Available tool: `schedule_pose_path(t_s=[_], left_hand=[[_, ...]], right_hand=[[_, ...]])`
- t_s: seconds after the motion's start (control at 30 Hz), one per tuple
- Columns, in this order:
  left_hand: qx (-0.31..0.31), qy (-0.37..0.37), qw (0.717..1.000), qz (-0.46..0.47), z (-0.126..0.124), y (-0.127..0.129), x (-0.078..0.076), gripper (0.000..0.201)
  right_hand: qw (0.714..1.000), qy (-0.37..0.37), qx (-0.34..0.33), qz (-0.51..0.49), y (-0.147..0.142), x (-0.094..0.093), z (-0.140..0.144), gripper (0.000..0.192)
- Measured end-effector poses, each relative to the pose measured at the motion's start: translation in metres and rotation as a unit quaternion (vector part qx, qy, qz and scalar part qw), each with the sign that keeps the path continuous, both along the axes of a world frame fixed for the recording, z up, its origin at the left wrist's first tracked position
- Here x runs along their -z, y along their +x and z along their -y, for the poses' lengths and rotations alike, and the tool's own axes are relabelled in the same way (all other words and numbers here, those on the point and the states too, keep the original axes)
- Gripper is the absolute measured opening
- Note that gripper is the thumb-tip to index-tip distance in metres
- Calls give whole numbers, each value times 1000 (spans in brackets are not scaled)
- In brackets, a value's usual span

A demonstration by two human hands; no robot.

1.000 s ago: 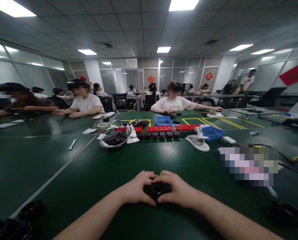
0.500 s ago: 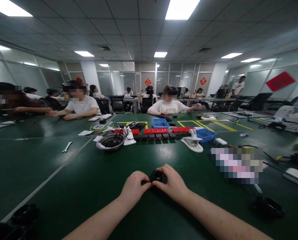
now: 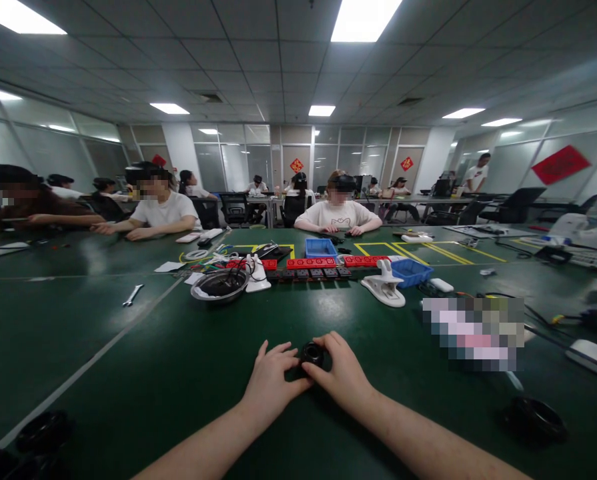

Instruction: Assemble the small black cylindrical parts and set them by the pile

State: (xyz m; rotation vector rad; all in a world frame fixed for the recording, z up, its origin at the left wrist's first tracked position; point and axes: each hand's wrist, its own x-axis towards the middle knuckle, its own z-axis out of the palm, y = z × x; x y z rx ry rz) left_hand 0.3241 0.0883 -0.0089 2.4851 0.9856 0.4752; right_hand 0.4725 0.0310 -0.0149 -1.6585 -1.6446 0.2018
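A small black round part (image 3: 312, 353) with a hollow centre rests on the dark green table (image 3: 178, 360) right in front of me. My left hand (image 3: 272, 382) presses against its left side with fingers spread over the top. My right hand (image 3: 343, 373) grips its right side, thumb and fingers curled around it. Both hands hold the part between them, low over the table surface.
A metal bowl (image 3: 219, 285), red and black power strips (image 3: 312, 267), blue bins (image 3: 411, 271) and a white clamp (image 3: 384, 285) lie across the middle. Black round parts sit at bottom left (image 3: 43, 430) and bottom right (image 3: 533, 419). A wrench (image 3: 132, 295) lies left. Several people sit opposite.
My hands and the black part shifted slightly away from me, and my left fingers spread wider over it. The view tilted a little; a person opposite drew an arm back in.
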Motion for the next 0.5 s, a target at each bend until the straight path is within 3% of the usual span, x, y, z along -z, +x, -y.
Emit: schedule_pose_path(t_s=[0.37,0.43,0.5], left_hand=[[-7,-37,999,13,0,4,5,45],[18,-33,999,19,-7,0,4,45],[81,-42,996,18,-16,-6,3,50]], right_hand=[[999,-15,-32,12,-7,-1,4,28],[997,-34,-71,12,-4,-7,5,31],[989,-63,-137,6,0,-14,5,35]])
